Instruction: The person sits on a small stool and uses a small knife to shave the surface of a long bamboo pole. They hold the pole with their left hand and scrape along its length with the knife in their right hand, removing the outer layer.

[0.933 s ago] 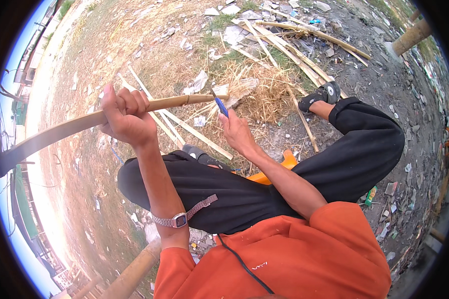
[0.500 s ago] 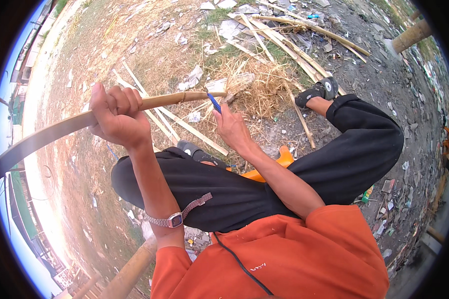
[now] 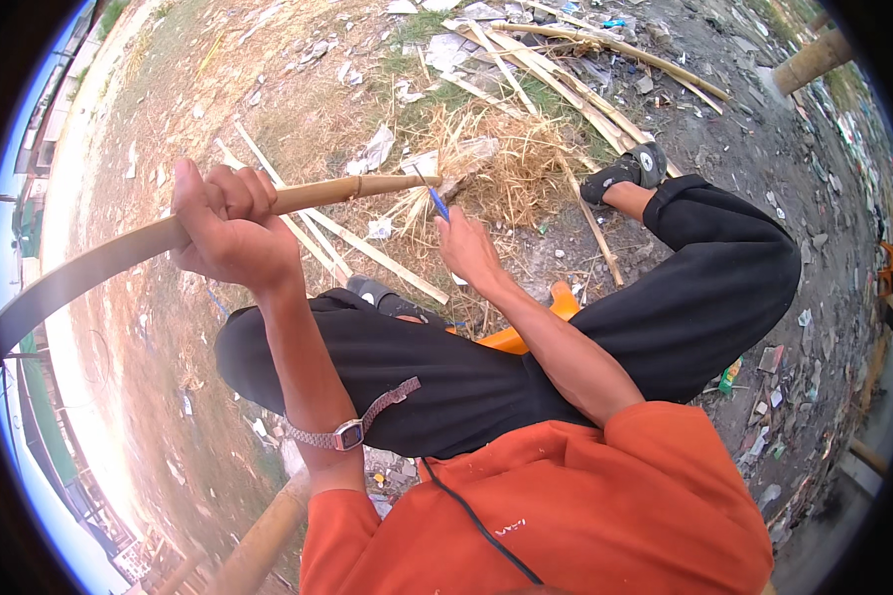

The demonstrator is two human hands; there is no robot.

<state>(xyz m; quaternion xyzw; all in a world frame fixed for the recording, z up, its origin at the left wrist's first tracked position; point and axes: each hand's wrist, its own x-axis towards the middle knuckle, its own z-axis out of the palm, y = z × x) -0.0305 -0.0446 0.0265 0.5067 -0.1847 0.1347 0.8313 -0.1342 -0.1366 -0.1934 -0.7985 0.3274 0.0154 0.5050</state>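
A long split bamboo strip (image 3: 337,191) runs from the far left edge to the middle of the view. My left hand (image 3: 230,220) is closed around it, raised above my left knee. In my right hand (image 3: 468,250) is a knife with a blue handle (image 3: 439,204). Its thin dark blade points up and touches or crosses the strip close to the tip; I cannot tell which. The right hand's fingers wrap the handle and hide its lower part.
Pale bamboo strips (image 3: 585,89) lie on the littered ground ahead, beside a heap of straw-like shavings (image 3: 526,183). More strips (image 3: 367,253) lie beyond my left knee. An orange plastic piece (image 3: 511,340) shows between my legs. Thick bamboo poles stand at far right (image 3: 814,61) and lower left (image 3: 258,540).
The knife has turned from lying angled at the strip's tip to a steeper tilt, and my right hand has shifted slightly right and down. My left hand keeps its grip.
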